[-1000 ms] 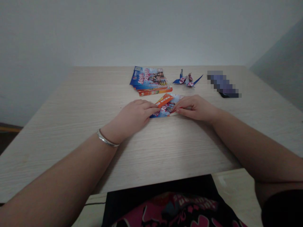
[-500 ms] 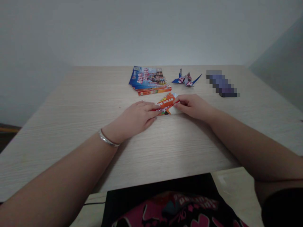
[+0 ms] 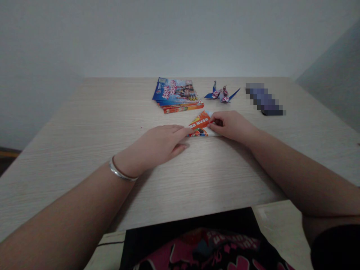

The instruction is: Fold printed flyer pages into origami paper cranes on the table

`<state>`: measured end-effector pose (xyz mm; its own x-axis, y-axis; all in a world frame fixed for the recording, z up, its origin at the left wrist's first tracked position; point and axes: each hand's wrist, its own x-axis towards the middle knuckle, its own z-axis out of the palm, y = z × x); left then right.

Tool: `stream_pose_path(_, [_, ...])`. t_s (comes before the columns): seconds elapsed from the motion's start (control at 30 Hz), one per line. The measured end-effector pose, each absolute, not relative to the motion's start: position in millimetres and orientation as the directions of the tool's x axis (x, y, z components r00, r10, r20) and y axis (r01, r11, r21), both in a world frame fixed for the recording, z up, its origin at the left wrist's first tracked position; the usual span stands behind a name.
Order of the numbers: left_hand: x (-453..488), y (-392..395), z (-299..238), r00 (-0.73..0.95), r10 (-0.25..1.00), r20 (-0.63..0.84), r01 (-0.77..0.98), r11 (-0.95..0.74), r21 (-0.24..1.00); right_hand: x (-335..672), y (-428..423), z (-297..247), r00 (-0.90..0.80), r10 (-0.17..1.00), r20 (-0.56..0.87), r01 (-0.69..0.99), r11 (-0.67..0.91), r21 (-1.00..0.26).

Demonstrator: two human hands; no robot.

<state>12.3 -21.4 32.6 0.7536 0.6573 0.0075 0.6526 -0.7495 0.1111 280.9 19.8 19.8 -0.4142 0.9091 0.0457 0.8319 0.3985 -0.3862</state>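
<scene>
A partly folded orange and white printed paper (image 3: 200,122) lies flat on the table in front of me. My left hand (image 3: 161,144), with a silver bangle at the wrist, lies with fingers stretched out, the fingertips resting on the paper's left part. On the other side, my right hand (image 3: 227,125) pinches the paper's right part between thumb and index finger. The fingers cover both ends of the paper in part. Just beyond it stand blue, white and red folded paper cranes (image 3: 221,93), close together.
A fanned stack of blue and orange leaflets (image 3: 177,93) lies behind the paper, left of the cranes. Toward the right rear is a dark, pixelated phone-like object (image 3: 264,99). The pale wooden table (image 3: 70,131) meets a wall at its back edge.
My left hand has drawn back slightly to the left, with its fingers straighter, and more of the paper's printed face shows. My right hand keeps its pinch almost in place.
</scene>
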Motion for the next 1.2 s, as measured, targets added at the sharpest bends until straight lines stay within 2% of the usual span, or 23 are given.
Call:
stream_pose_path(0.2, [8.1,-19.5,24.1,0.812,0.579,0.081,0.574,-0.815,0.074,282.7,21.3,22.7,-0.441,0.897,0.039,0.845,0.429,-0.319])
stream_pose_path(0.3, [7.4,-19.6,19.4,0.829,0.551,0.101,0.548,-0.835,0.054,284.1,21.0,26.6,-0.412,0.911,-0.018,0.875,0.39,-0.287])
stream_pose_path(0.4, [9.5,-21.1,16.1,0.831,0.546,0.11,0.545,-0.837,0.045,283.9,19.9,30.4,-0.34,0.939,-0.054,0.93,0.328,-0.164])
stream_pose_path(0.47, [11.6,-22.4,14.0,0.825,0.553,0.115,0.551,-0.833,0.045,281.4,17.9,32.1,-0.342,0.939,0.032,0.937,0.343,-0.065])
stream_pose_path(0.57, [14.2,-24.1,10.9,0.808,0.577,0.119,0.576,-0.816,0.044,273.4,13.4,32.1,-0.461,0.861,0.217,0.886,0.462,0.048])
stream_pose_path(0.63, [14.9,-24.8,9.0,0.804,0.582,0.118,0.581,-0.812,0.045,266.1,10.6,30.3,-0.535,0.806,0.254,0.843,0.53,0.091])
stream_pose_path(0.77, [14.1,-25.5,6.1,0.814,0.567,0.124,0.568,-0.822,0.028,255.6,11.0,22.8,-0.598,0.785,0.164,0.797,0.604,0.017])
stream_pose_path(0.97, [6.8,-24.2,6.1,0.828,0.558,0.059,0.558,-0.83,0.024,266.6,27.8,9.4,-0.565,0.819,0.097,0.807,0.574,-0.143])
stream_pose_path(1.2, [5.2,-27.4,14.3,0.818,0.575,0.009,0.575,-0.818,0.022,267.3,32.2,7.0,-0.543,0.839,0.048,0.832,0.545,-0.11])
